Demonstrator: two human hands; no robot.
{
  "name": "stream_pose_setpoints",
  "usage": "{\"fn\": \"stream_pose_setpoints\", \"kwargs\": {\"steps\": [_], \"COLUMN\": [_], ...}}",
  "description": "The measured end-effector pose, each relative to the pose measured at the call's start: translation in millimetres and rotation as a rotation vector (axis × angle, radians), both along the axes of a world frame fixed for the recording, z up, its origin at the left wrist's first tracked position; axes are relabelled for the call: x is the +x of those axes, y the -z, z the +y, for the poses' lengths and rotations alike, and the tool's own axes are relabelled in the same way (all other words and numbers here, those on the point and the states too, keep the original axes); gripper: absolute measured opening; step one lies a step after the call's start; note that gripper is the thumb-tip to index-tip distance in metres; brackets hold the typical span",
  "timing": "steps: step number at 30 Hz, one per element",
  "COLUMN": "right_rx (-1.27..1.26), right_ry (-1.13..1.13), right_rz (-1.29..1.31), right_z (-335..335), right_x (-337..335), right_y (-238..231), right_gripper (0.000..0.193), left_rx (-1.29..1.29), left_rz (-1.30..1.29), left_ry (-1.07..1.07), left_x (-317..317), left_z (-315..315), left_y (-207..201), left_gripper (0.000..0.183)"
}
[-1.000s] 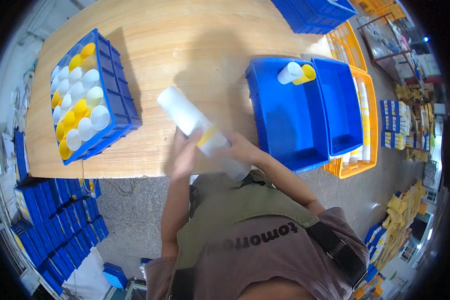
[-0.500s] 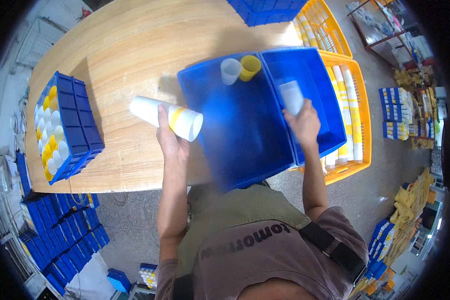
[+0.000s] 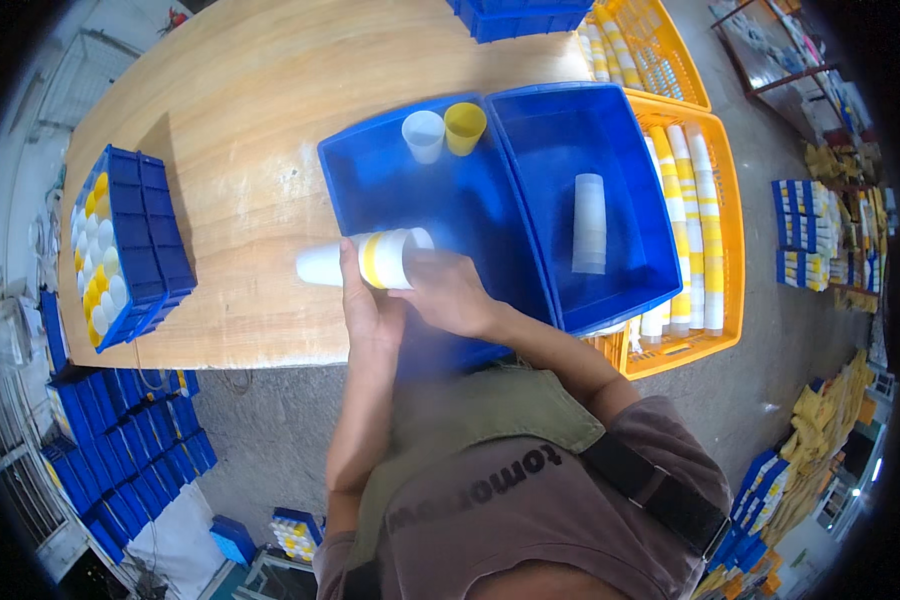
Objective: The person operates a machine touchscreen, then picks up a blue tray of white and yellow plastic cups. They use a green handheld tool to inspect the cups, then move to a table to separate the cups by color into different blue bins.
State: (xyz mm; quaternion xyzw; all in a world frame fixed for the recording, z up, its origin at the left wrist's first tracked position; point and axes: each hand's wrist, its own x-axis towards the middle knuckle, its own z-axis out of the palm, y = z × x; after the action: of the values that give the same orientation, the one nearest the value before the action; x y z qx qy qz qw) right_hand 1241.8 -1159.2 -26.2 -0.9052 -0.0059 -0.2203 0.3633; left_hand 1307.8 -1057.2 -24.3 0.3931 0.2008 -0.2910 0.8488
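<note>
A stack of nested plastic cups (image 3: 322, 266), white with a yellow band, lies across my left hand (image 3: 373, 308), whose fingers are wrapped round it. My right hand (image 3: 452, 290) is closed at the stack's mouth end; its fingertips are partly hidden. Both hands are over the near left part of the left blue bin (image 3: 530, 262). At that bin's far end are a white cup (image 3: 425, 135) and a yellow cup (image 3: 465, 128), side by side. A short stack of translucent cups (image 3: 589, 225) lies in the right blue bin (image 3: 660, 225).
On the wooden table (image 3: 240, 120), a blue crate (image 3: 150, 240) of white and yellow cups stands at the left. Yellow baskets (image 3: 725, 250) with long cup stacks adjoin the bins on the right. Another blue crate (image 3: 520, 18) is at the far edge.
My right hand has let go of the translucent cup stack, now lying in the right bin, and moved left onto the stack in my left hand.
</note>
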Motion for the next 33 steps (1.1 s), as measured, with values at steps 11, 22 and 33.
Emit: {"fn": "stream_pose_setpoints", "kwargs": {"steps": [11,22,33], "right_rx": [-0.405,-0.13,0.296], "right_ry": [0.135,-0.378,0.02], "right_rz": [0.045,-0.073,0.202], "right_z": [-59.2,17.3,16.6], "right_x": [85.6,56.4,21.6], "right_y": [49.3,-3.6,-4.8], "right_gripper": [0.029,0.037,0.039], "left_rx": [0.219,0.027,-0.096], "left_rz": [-0.117,0.011,0.104], "left_ry": [-0.373,-0.131,-0.052], "left_x": [48.6,34.6,18.4], "left_z": [73.9,57.1,55.9], "left_y": [-3.2,-14.2,16.5], "left_gripper": [0.067,0.064,0.059]}}
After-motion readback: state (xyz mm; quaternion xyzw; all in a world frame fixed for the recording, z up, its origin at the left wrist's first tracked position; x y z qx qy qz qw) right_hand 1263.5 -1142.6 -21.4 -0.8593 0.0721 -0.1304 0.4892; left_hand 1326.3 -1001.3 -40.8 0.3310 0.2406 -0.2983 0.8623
